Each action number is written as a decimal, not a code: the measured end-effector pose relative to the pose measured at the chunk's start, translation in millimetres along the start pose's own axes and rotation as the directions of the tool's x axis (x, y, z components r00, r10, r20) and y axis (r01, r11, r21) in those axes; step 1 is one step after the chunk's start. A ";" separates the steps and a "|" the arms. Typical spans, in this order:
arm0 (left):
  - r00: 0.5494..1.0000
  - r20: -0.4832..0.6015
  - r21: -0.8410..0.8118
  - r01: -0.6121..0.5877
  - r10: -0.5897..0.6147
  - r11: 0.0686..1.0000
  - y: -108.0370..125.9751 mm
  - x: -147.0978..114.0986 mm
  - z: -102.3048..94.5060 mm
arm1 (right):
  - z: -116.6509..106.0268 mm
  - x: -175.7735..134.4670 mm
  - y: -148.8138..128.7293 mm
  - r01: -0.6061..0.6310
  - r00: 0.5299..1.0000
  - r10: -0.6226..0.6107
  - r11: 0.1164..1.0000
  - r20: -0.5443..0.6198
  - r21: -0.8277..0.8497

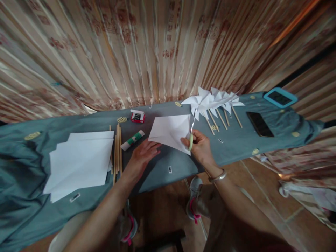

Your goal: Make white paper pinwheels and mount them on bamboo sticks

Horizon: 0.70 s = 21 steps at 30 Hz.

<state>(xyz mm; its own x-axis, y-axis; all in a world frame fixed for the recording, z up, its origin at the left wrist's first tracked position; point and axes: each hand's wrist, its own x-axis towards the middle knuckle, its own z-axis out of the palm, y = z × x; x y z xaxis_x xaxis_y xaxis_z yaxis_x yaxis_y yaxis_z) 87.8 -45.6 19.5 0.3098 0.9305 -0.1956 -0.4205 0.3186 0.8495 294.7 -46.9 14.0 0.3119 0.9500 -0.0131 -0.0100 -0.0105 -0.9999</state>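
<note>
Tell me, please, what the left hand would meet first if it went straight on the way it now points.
Most likely the single white sheet, whose near edge lies beside the left hand. Depth is unclear, so it might pass over or under.

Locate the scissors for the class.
In the head view, the scissors are right of centre, in the right hand, at the right edge of the paper, pointing toward the pinwheels.

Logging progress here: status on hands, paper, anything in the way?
Right hand gripping scissors at right edge of paper. Left hand, fingers extended, at its near left corner. Tube close by left hand, off the paper.
</note>
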 end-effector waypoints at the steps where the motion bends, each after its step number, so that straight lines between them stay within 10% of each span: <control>1: 1.000 0.004 0.027 0.001 -0.002 1.000 -2.4 -1.6 3.5 | 3.4 -0.2 0.0 -0.015 1.000 0.015 1.000 0.005 0.018; 11: 0.943 -0.326 -0.054 0.046 -0.061 0.997 -13.1 -2.8 8.5 | 34.9 -12.9 2.8 -0.187 0.977 0.161 0.962 0.140 0.197; 21: 0.943 -0.332 -0.195 -0.035 -0.032 0.980 0.0 0.0 3.7 | 46.3 -16.7 5.6 -0.228 0.965 0.187 0.943 0.182 0.244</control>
<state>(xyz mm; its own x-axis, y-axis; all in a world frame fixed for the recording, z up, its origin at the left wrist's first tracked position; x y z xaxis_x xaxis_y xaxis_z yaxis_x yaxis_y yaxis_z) 91.0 -46.2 21.3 0.0228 0.9271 -0.3741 -0.5897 0.3147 0.7438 245.5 -48.3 9.0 0.1265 0.9720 -0.1982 -0.3121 -0.1507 -0.9380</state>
